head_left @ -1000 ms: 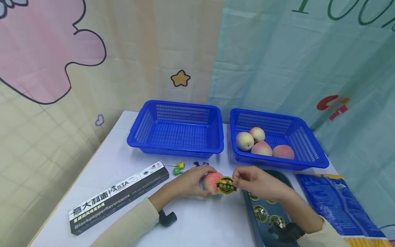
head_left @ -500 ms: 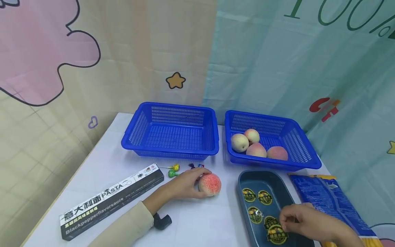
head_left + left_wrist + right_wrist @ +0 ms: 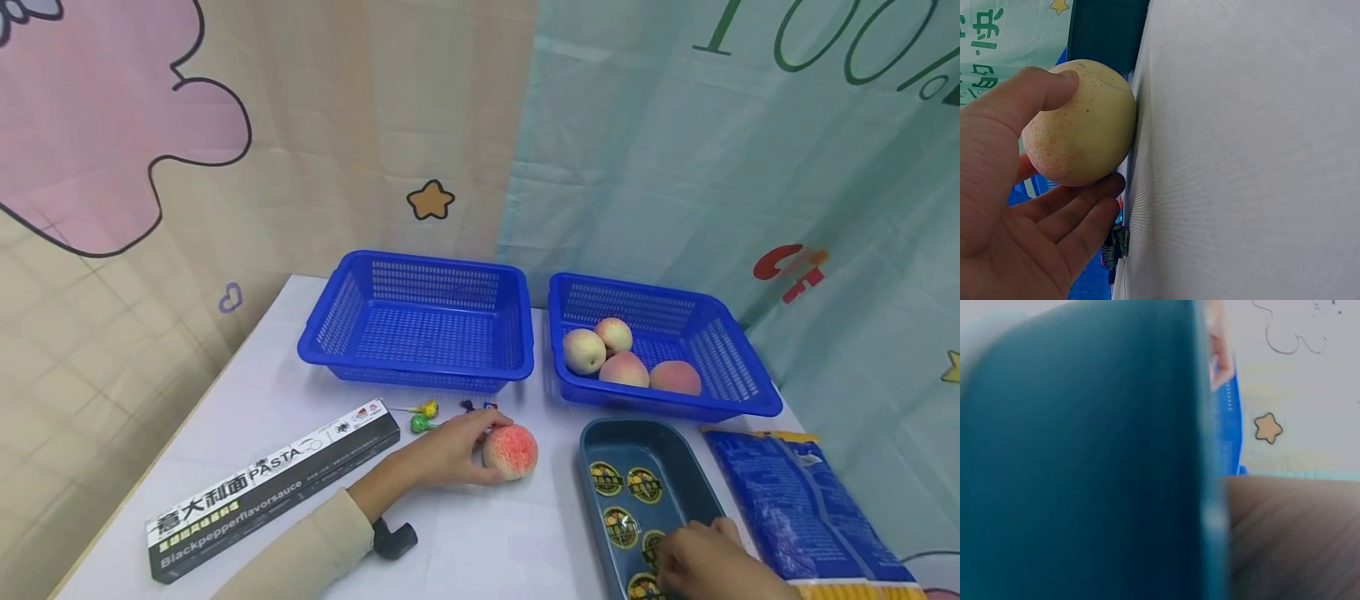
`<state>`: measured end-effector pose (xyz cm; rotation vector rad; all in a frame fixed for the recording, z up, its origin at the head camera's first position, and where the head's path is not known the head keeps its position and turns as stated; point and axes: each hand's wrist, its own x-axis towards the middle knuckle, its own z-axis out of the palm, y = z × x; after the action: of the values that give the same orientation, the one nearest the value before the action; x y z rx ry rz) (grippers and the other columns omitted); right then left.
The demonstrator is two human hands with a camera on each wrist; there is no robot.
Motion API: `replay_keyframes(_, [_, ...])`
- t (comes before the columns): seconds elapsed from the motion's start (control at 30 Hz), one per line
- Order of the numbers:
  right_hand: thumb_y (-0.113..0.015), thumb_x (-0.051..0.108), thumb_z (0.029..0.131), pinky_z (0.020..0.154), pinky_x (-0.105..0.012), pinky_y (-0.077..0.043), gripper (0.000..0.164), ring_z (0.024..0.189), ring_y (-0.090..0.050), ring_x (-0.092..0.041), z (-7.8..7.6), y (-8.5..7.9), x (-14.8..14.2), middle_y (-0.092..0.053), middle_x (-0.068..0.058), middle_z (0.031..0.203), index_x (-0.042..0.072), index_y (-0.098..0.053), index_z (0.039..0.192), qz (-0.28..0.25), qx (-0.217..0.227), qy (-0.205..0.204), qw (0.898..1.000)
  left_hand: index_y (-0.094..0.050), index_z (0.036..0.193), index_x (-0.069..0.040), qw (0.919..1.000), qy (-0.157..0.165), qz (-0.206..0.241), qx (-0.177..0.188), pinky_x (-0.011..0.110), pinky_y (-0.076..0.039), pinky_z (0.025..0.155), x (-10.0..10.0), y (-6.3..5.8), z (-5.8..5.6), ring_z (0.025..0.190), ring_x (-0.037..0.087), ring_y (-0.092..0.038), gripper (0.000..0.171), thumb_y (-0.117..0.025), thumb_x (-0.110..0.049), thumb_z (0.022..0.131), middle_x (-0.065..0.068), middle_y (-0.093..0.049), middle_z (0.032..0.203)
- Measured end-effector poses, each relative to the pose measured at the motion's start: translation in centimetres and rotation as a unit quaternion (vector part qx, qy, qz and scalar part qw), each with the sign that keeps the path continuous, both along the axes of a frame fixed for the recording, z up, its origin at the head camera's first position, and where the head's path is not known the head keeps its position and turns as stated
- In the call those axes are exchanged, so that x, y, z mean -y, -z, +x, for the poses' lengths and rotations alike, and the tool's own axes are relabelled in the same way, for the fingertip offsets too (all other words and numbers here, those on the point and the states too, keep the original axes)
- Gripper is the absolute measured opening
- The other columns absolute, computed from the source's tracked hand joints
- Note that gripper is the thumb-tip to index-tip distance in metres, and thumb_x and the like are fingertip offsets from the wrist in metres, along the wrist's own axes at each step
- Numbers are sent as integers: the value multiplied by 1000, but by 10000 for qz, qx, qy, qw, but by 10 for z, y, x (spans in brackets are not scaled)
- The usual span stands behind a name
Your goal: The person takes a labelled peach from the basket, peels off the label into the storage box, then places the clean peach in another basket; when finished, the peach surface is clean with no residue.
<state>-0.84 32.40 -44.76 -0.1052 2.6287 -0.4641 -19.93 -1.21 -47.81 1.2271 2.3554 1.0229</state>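
A pink-and-cream peach point(image 3: 513, 452) sits on the white table, gripped by my left hand point(image 3: 450, 454). In the left wrist view the thumb lies over the pale side of the peach point(image 3: 1094, 128), fingers below it. My right hand point(image 3: 712, 562) is down in the dark blue-green tray point(image 3: 596, 517), fingers curled beside round black-and-gold stickers; its fingertips are hidden and I cannot tell whether they pinch one. One sticker point(image 3: 643, 587) shows right by those fingers, and another sticker point(image 3: 621, 527) lies farther up the tray. The tray wall point(image 3: 1097, 456) fills much of the right wrist view.
At the back stand a bare blue basket point(image 3: 431, 371) and a second blue basket point(image 3: 675, 408) with several peaches. A pasta box point(image 3: 273, 492) lies at left, lollipops point(image 3: 426, 412) beyond it. A blue packet point(image 3: 810, 508) lies right of the tray.
My right hand has moved from beside the peach, where it held a sticker, down and right into the tray. My left hand keeps the peach; its visible pink side has turned toward the camera.
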Motion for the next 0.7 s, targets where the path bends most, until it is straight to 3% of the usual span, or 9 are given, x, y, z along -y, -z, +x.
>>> replay_keyframes(0.13, [-76, 22, 86, 67, -43, -26, 25, 58, -47, -11, 2, 8, 4, -53, 12, 60, 24, -62, 65, 30, 56, 124, 9999, -52, 140, -22, 10000, -14, 18, -3, 29, -49, 98, 0, -1, 0, 117, 12, -57, 69, -85, -35, 81, -4, -57, 135])
replay_keyframes(0.23, [-77, 20, 86, 67, -41, -33, 23, 57, -50, -13, 3, 10, 8, -55, 9, 61, 21, -64, 67, 140, 209, 460, 9986, -51, 140, -23, 10000, -21, 7, 56, 29, -49, 98, 0, -1, 0, 116, 12, -58, 69, -85, -36, 82, -4, -57, 135])
replay_keyframes(0.33, [-79, 16, 85, 59, -36, -40, 22, 55, -51, -15, 4, 12, 12, -55, 6, 60, 18, -65, 68, 297, 203, 749, 9965, -51, 140, -23, 9999, -46, -1, 91, 29, -49, 98, 0, -1, 0, 116, 11, -57, 69, -85, -37, 82, -4, -57, 135])
replay_keyframes(0.47, [-82, 15, 82, 52, -33, -41, 24, 54, -51, -15, 5, 12, 14, -55, 5, 60, 16, -63, 67, 565, 97, 924, 9941, -51, 140, -22, 10000, -57, 13, 68, 29, -49, 98, 0, -1, -1, 115, 11, -58, 69, -85, -38, 81, -4, -57, 134])
replay_keyframes(0.6, [-80, 17, 85, 58, -37, -47, 17, 59, -53, -16, 3, 7, 13, -58, 4, 65, 16, -68, 73, 542, 241, 1043, 9928, -52, 137, -22, 10000, -38, 56, -61, 28, -50, 96, 0, 0, -1, 113, 10, -59, 68, -86, -37, 80, -5, -58, 131])
replay_keyframes(0.7, [-77, 20, 89, 66, -41, -53, 6, 65, -56, -17, 0, -6, 12, -62, 4, 73, 16, -74, 86, 324, 341, 1160, 9921, -53, 135, -21, 9996, -3, 101, -269, 28, -50, 96, -1, 2, -1, 113, 8, -58, 67, -87, -37, 79, -6, -58, 129])
